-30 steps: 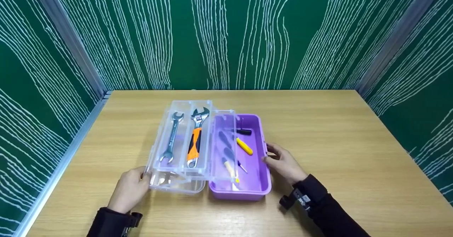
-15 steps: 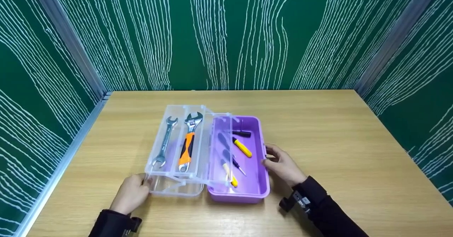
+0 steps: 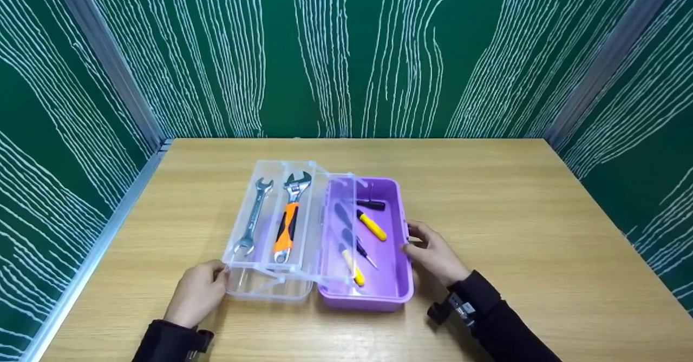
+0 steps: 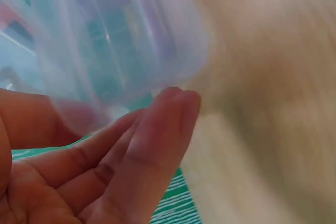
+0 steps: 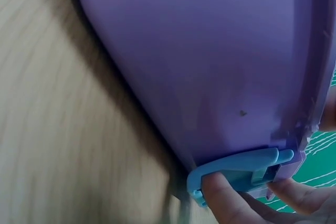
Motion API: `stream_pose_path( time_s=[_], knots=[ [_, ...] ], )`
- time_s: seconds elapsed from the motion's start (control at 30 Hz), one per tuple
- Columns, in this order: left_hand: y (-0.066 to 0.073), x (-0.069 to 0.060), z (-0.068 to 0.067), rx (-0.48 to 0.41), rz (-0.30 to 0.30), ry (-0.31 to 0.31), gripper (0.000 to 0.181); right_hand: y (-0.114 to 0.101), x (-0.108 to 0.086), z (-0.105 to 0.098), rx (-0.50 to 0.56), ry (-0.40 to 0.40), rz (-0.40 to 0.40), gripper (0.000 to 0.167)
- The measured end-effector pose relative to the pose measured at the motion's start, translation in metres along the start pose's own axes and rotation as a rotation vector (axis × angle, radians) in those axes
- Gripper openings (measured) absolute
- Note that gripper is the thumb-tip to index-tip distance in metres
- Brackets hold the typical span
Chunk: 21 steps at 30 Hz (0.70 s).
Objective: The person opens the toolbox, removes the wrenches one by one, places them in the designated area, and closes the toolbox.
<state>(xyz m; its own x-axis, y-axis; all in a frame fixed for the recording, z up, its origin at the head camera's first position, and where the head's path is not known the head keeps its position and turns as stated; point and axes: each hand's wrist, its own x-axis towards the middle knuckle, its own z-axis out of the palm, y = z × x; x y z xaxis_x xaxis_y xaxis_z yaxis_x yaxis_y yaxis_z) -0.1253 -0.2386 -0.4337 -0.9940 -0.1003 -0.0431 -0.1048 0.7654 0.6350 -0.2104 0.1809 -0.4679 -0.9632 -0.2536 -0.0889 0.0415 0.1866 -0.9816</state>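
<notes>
A purple toolbox (image 3: 364,303) stands on the table with its clear lid (image 3: 269,289) folded out to the left. Over the lid spreads a clear tray (image 3: 270,226), bearing an open-end wrench (image 3: 253,221) and an orange-handled adjustable wrench (image 3: 286,226). My left hand (image 3: 196,293) pinches the lid's left edge between thumb and fingers, partly hidden in the head view. With my right hand (image 3: 437,255) I grip the box's right wall, thumb at the rim. In the right wrist view, a fingertip lies at the blue latch (image 5: 241,162).
Inside the box lie a yellow-handled tool (image 3: 372,226), a black handle (image 3: 371,205), a small screwdriver (image 3: 366,254) and another yellow-ended tool (image 3: 354,270), partly seen through the tray. A wooden table (image 3: 514,205) extends around it, bounded by green patterned walls (image 3: 379,53).
Tray and wrenches have swung left and down with the lid, mostly between the first two frames, uncovering more of the box. My left hand has lowered slightly; my right hand stays put.
</notes>
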Motion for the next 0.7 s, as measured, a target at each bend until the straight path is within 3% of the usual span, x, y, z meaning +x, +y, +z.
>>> stream_pose_path(
  time_s=[0.27,0.53,0.7],
  knots=[
    [0.018,-0.005,-0.024,0.029,0.049,0.111,0.035,-0.003,-0.002,0.003,0.012,0.005,-0.012,0.062],
    [0.052,-0.002,-0.051,0.021,0.159,0.212,0.044,-0.004,0.0,0.005,-0.019,0.055,0.008,0.06],
    [0.081,0.01,-0.057,0.036,0.184,0.181,0.054,-0.004,0.001,0.004,-0.011,0.05,0.009,0.06]
  ],
)
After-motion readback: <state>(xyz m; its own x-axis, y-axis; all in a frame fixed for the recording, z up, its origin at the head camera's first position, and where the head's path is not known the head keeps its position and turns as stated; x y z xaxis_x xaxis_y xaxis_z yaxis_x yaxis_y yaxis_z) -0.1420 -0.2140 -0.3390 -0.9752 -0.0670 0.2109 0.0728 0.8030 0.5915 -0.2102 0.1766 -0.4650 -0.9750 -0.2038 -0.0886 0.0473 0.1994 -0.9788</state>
